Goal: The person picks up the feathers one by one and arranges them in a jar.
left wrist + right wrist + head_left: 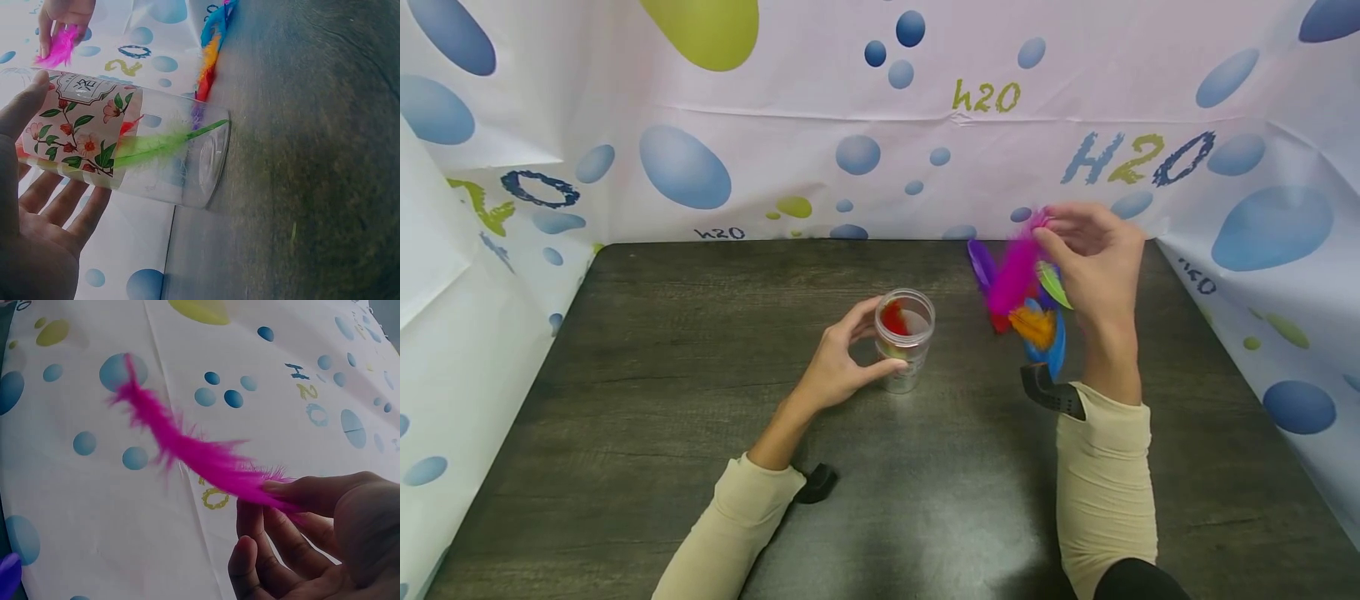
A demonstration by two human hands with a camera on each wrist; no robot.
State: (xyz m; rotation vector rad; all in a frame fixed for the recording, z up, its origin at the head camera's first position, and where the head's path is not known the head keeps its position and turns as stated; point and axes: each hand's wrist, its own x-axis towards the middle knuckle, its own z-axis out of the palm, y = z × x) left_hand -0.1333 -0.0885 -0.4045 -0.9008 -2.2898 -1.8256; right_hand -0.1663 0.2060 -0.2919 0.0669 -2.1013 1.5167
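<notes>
My left hand (844, 357) holds a clear plastic jar (904, 380) upright on the table, thumb on one side and fingers on the other. The jar has no lid on and bears a flowered label (78, 128). Inside it are a green feather (150, 149) and a red feather (894, 318). Up and to the right, my right hand (1097, 258) pinches a pink feather (1013, 271) by one end, between thumb and fingers. The feather (187, 450) hangs above a pile of feathers, including an orange feather (1033, 327) and a blue one (1057, 346).
The pile also has a purple feather (981, 265) and a light green one (1054, 286), at the table's far right. A dark wood table (662, 417) lies under everything. White sheeting (790, 75) with blue and green spots rises behind and at both sides.
</notes>
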